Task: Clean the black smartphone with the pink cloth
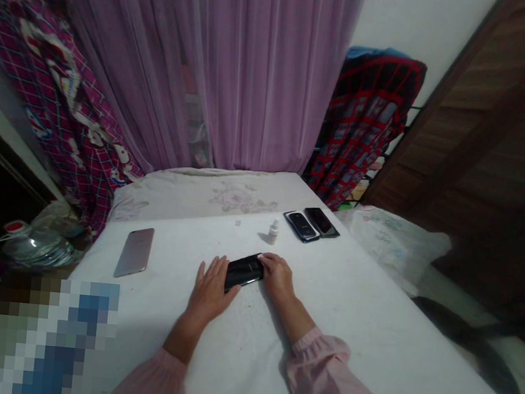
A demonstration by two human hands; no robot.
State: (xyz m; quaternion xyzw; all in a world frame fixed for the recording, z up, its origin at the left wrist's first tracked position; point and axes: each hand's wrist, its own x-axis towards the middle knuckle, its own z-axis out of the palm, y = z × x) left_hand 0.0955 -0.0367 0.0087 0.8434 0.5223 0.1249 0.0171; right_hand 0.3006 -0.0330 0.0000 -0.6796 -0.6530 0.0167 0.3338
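A glossy black smartphone (244, 272) lies on the white-covered table in front of me, slightly tilted to the right. My left hand (212, 286) grips its left end, with the thumb along the near edge and the fingers at the far side. At the phone's right end, the fingers of my right hand (276, 275) are curled together and touch its upper right corner. Whether they pinch anything besides the phone is hidden. Just beyond stands a small white bottle (273, 232), and a tiny pale square (237, 223) lies to its left.
A rose-gold phone (135, 252) lies at the left. Toward the far right edge are a dark phone with a white rim (302, 224) and another black phone (321, 221). Purple curtains (264, 74) hang behind the white tablecloth (370, 329). A water jug (40, 245) stands beyond the left edge.
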